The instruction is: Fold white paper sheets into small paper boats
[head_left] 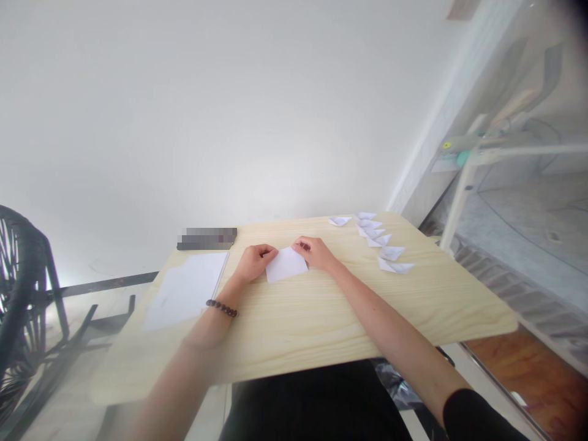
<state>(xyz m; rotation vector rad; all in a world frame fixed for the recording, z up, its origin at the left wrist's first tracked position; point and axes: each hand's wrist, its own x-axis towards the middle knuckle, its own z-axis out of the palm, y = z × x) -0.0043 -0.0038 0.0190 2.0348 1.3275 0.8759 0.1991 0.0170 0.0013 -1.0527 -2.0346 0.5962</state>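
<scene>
A small folded sheet of white paper (286, 266) lies between my hands at the middle of the table. My left hand (255, 261) pinches its upper left corner, fingers closed. At its upper right corner, my right hand (313, 252) pinches the paper between thumb and fingers. A dark beaded bracelet (222, 307) circles my left wrist. Right of my right hand stand several folded white paper boats (379, 239) in a slanting row. Another paper boat (340, 221) sits apart, to the left of that row's far end.
A stack of white paper (188, 286) lies on the wooden table (294, 334) at the left. Behind the stack is a dark, blurred-out object (206, 239). The wall (275, 122) rises behind the table; a dark woven chair (27, 288) stands at the far left.
</scene>
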